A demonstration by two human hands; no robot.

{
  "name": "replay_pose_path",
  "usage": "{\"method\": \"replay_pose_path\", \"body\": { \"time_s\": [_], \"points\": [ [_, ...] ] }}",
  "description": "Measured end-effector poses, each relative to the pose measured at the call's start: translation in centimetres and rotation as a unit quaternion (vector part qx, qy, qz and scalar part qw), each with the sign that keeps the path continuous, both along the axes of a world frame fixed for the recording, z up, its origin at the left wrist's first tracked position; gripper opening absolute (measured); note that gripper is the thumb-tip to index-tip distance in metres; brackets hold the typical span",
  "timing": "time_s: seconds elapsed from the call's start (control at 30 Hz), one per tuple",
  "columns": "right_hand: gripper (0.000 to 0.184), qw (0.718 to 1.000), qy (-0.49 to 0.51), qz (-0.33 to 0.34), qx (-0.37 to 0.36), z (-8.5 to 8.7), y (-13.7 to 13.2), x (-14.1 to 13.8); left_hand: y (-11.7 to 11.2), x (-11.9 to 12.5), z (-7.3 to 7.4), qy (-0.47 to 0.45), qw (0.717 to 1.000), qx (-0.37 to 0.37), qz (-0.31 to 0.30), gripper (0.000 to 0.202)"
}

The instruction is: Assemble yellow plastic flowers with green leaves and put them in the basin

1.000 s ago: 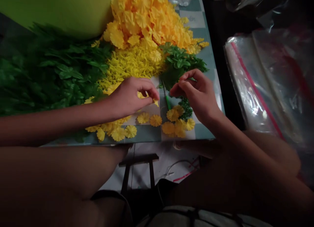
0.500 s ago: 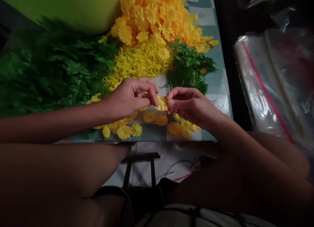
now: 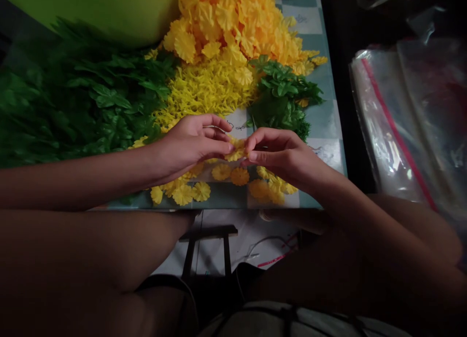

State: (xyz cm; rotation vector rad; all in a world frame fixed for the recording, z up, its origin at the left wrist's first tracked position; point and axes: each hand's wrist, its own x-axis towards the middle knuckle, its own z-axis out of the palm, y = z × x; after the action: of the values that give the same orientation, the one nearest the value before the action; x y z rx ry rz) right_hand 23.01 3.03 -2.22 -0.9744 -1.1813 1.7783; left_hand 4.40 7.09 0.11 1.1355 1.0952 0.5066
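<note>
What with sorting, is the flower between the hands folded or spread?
Folded: the yellow flower, pinched between left hand and right hand, shows bunched petals.

Forward passage for the left hand point(image 3: 189, 145) is obstructed by a mound of artificial green leaves point(image 3: 83, 98) and shredded yellow petals point(image 3: 204, 91). A yellow blossom point(image 3: 235, 150) fills the gap between the hands. Loose blossoms point(image 3: 222, 191) lie below them. Checked bench top point(image 3: 323, 123) offers passage right of the right hand point(image 3: 280, 154).

Dim overall; left hand point(image 3: 189, 145) and thighs point(image 3: 83, 249) shadowed — glare on plastic bags point(image 3: 394, 128); frame edges bowed, leaves point(image 3: 73, 103) soft.
</note>
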Motion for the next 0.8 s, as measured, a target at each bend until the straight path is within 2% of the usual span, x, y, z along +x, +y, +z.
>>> {"method": "replay_pose_path", "body": {
  "time_s": [0.07, 0.23, 0.43, 0.8],
  "points": [
    [0.006, 1.0, -0.009, 0.009, 0.001, -0.11, -0.05, -0.03, -0.07, 0.01, -0.1, -0.008, 1.0, 0.007, 0.012, 0.022],
    [0.007, 0.999, -0.02, -0.032, 0.012, -0.57, -0.03, -0.3, -0.27, 0.17, 0.07, -0.016, 1.0, -0.011, 0.02, 0.02],
    [0.011, 0.998, -0.041, -0.043, 0.024, -0.43, -0.01, -0.46, -0.34, 0.09, 0.11, -0.023, 0.999, -0.013, 0.022, 0.02],
    [0.009, 0.993, -0.095, -0.048, 0.057, -0.19, -0.23, -0.88, -0.31, 0.06, -0.17, -0.014, 1.0, 0.011, -0.001, 0.02]
  ]
}}
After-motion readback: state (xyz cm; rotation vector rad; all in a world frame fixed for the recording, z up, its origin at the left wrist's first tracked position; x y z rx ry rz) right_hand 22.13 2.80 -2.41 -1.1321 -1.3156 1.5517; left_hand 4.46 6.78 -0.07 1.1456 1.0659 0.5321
